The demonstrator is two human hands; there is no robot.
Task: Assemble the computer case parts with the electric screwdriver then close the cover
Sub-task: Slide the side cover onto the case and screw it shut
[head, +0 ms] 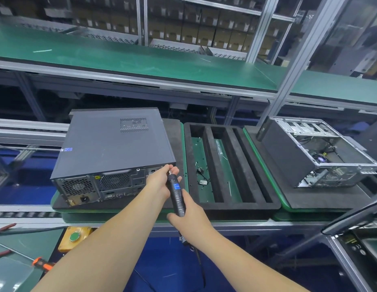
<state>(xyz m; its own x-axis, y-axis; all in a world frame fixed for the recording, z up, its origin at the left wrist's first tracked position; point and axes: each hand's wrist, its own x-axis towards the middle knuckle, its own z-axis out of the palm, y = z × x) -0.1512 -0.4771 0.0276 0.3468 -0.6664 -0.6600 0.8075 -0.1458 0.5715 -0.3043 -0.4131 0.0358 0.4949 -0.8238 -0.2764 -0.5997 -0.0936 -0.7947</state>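
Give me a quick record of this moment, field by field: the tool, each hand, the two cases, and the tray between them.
tool: electric screwdriver, tip at closed case's rear corner
right hand: grips screwdriver body
left hand: fingers at the tip
closed case: on its side, cover on
open case: right, insides exposed
foam tray: loose screws in slots

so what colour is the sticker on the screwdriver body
Blue, on the black electric screwdriver; seen in the head view.

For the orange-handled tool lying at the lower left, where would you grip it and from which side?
Grip the orange-handled tool around its orange and black handle, coming from above. It lies flat on the bench, and only the handle shows; the left forearm hides the rest, so the handle is probably the safest hold.
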